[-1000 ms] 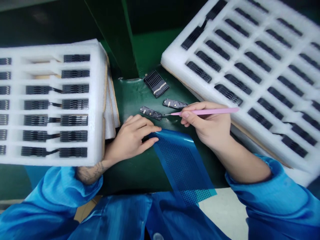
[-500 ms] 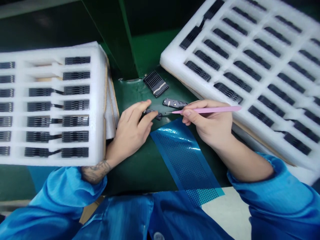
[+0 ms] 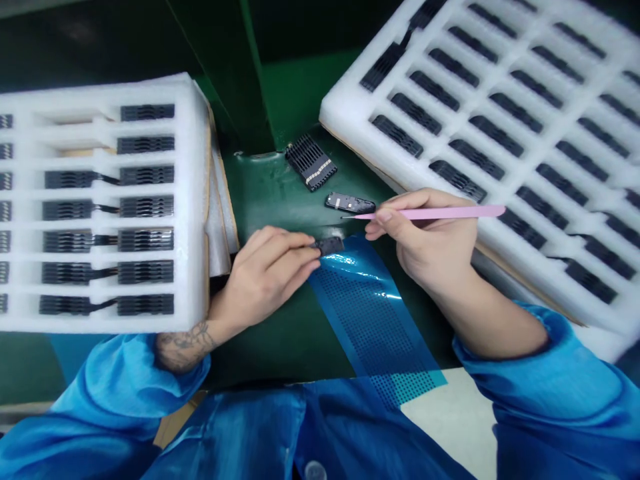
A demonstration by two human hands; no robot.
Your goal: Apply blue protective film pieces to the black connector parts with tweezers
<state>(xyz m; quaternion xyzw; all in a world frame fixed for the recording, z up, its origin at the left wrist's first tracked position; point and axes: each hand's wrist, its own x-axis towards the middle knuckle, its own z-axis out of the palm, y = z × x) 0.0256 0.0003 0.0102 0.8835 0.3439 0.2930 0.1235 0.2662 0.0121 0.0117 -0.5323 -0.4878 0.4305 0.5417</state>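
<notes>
From the head camera, the left hand (image 3: 265,275) pinched a small black plastic module (image 3: 329,245) between thumb and fingers, the fingers curled closed on its near end. The module's long axis ran almost level across the view, tilted slightly up to the right, and its free end pointed right, past the fingertips and over the top edge of a perforated blue film (image 3: 373,315). The right hand (image 3: 425,237) held pink tweezers (image 3: 430,213) in a firm pencil grip between thumb and fingers, their long axis nearly level and their fine tip pointing left. That tip stopped just below a second black module (image 3: 350,203), which lay on a green mat (image 3: 270,197) without the tweezers visibly touching it; whether the tips were parted was too small to tell. The held module lay between the two hands, just below and left of the tweezer tip. Above it on the mat sat a black comb-like part (image 3: 311,162). White foam trays (image 3: 197,200) and (image 3: 350,113) flanked the hands, their rows of slots filled with dark parts, and blue sleeves (image 3: 540,353) covered both forearms.
</notes>
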